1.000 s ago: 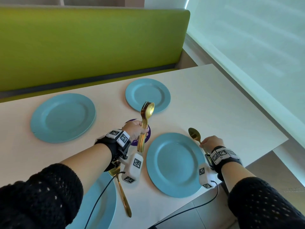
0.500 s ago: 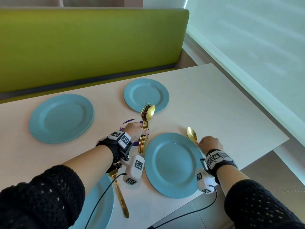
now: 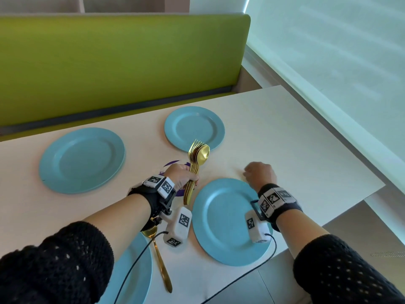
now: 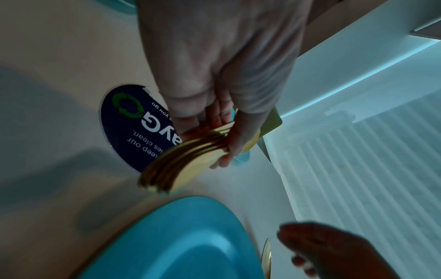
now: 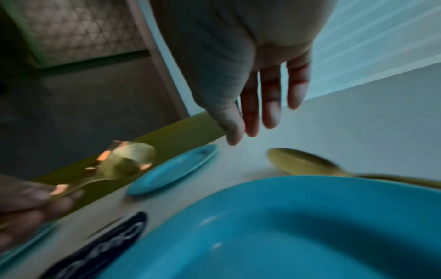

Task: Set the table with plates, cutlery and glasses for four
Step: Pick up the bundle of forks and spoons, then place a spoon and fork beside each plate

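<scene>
From the head view, the left hand [image 3: 180, 175] grips a bundle of gold forks and spoons [image 3: 195, 166] upright just beyond the near blue plate [image 3: 221, 220] on the white table [image 3: 295, 137], while the right hand [image 3: 260, 175] hovers past that plate's far rim, its fingers hidden. The left wrist view shows the fingers [image 4: 235, 136] curled round the bundle's handles, above a dark round sticker [image 4: 128, 122]. The right wrist view shows straight, loosely spread fingers [image 5: 269, 102] holding nothing, above a gold spoon [image 5: 307, 164] lying on the table just beyond the near plate's rim.
</scene>
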